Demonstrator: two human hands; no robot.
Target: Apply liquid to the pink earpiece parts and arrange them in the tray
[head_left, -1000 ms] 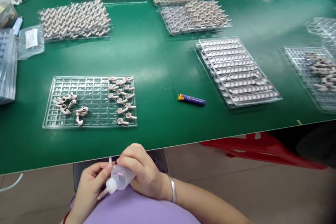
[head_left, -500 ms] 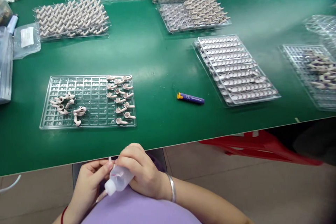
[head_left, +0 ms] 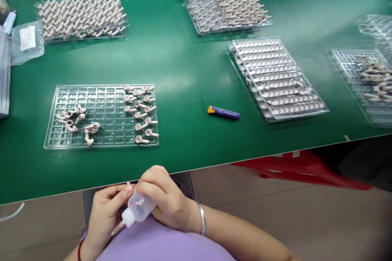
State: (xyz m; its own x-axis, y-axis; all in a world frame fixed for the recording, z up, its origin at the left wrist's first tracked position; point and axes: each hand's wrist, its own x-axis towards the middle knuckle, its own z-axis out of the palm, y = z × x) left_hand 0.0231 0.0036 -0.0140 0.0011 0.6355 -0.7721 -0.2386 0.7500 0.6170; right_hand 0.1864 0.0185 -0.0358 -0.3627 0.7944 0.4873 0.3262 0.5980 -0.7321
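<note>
Little is changed over the last second. The left hand point(head_left: 104, 212) and the right hand point(head_left: 167, 200) are kept together just off the near edge of the green table point(head_left: 183, 69), nearer the person than the clear plastic grid tray point(head_left: 104, 106). Only a slight drift is seen: the small clear plastic squeeze bottle with the white nozzle point(head_left: 139, 208) is tipped a touch lower, nozzle down and to the left. The work at the bottle is therefore judged to be held at the same stage, with nothing set down or picked up.

The fingers of the left hand are curled narrow, and a tiny pale plastic piece point(head_left: 128, 185) is pinched at their tips, just beside the bottle. The nozzle tip is brought close to the lower fingers; whether they touch cannot be told. The bottle is held on the near side of the tray's right half, off the table and over the lilac garment point(head_left: 159, 244). The fingers of the right hand are closed around the bottle's body from above, and a silver bangle point(head_left: 202, 219) is worn on that wrist. To the right of the tray, a purple stick with a yellow end point(head_left: 223, 112) is left lying untouched on the table.
</note>
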